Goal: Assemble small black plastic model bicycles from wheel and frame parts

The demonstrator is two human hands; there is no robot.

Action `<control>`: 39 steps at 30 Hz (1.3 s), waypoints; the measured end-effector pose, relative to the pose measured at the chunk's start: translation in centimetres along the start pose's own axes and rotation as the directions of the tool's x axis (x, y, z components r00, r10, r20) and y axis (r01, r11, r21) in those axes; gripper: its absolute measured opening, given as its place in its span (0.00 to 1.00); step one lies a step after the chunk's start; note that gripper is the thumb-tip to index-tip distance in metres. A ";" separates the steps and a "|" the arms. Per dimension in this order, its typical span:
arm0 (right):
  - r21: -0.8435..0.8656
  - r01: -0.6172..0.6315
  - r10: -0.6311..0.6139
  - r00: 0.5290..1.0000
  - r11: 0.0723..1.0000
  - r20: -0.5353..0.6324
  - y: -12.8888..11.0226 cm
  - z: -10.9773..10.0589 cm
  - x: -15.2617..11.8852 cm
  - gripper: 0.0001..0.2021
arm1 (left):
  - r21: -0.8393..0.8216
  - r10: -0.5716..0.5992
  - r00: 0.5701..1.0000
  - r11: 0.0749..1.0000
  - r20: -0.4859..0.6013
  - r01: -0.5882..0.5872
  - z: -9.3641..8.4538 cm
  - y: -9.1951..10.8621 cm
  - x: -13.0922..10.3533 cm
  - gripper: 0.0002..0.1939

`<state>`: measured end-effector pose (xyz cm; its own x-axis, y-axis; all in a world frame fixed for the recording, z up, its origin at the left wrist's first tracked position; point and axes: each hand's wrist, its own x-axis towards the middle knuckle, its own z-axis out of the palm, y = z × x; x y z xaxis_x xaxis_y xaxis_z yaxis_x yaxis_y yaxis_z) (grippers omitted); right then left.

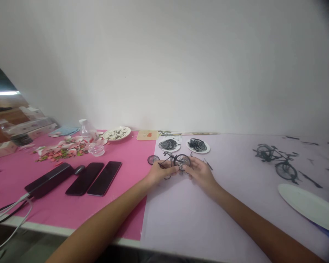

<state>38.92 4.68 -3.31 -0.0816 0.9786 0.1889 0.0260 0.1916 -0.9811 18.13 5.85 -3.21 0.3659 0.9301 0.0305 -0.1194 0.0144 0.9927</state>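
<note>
A small black model bicycle (168, 157) is held between my two hands, just above the pale table covering. My left hand (162, 170) closes on the frame from the left, its thumb pointing towards the wheel. On the other side my right hand (199, 170) pinches near the lower edge of the spoked wheel (182, 160). A loose spoked wheel (153, 159) lies just beyond my left hand. Behind the hands, one white plate (178, 147) holds black wheels and another white plate (207, 149) holds a tangle of black parts. My fingertips partly hide the bicycle's lower portion.
Another model bicycle (276, 160) lies at right, near a large white plate (307, 204) and scattered black parts. Leftward are two phones (104, 179), a black power brick (50, 179) with cables, a plastic bottle (89, 137), and pink petals (63, 148). A wall (181, 73) bounds the back.
</note>
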 end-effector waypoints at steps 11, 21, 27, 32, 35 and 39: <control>0.034 -0.022 0.022 1.000 0.999 -0.009 0.0 -0.2 0.1 0.20 | 0.015 0.049 0.999 0.999 -0.013 -0.049 0.3 0.2 -0.3 0.25; 0.010 -0.072 0.072 0.997 0.997 0.015 -0.4 -0.3 0.1 0.18 | 0.041 0.026 1.000 0.999 -0.004 -0.025 0.2 0.0 -0.1 0.23; -0.005 -0.072 0.072 0.997 0.997 0.020 -0.3 -0.4 0.1 0.18 | -0.004 -0.019 0.999 1.000 -0.031 0.019 0.4 0.0 -0.2 0.23; 0.003 -0.078 0.078 0.997 0.997 0.024 -0.6 -0.3 0.0 0.18 | -0.041 -0.033 0.999 0.999 -0.037 0.031 0.5 -0.1 -0.3 0.23; 0.002 -0.087 0.087 0.996 0.996 0.025 -0.7 -0.3 0.0 0.19 | -0.048 -0.023 0.999 0.999 -0.039 0.022 0.6 0.1 -0.4 0.21; -0.006 -0.080 0.080 0.996 0.997 0.037 -0.5 -0.4 0.0 0.18 | -0.044 -0.028 0.999 0.999 -0.047 0.026 0.6 0.1 -0.4 0.20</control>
<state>39.26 4.61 -2.76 -0.1160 0.9873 0.1082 0.0387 0.1133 -0.9928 18.52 5.25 -3.04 0.3255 0.9455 -0.0025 -0.1509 0.0546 0.9870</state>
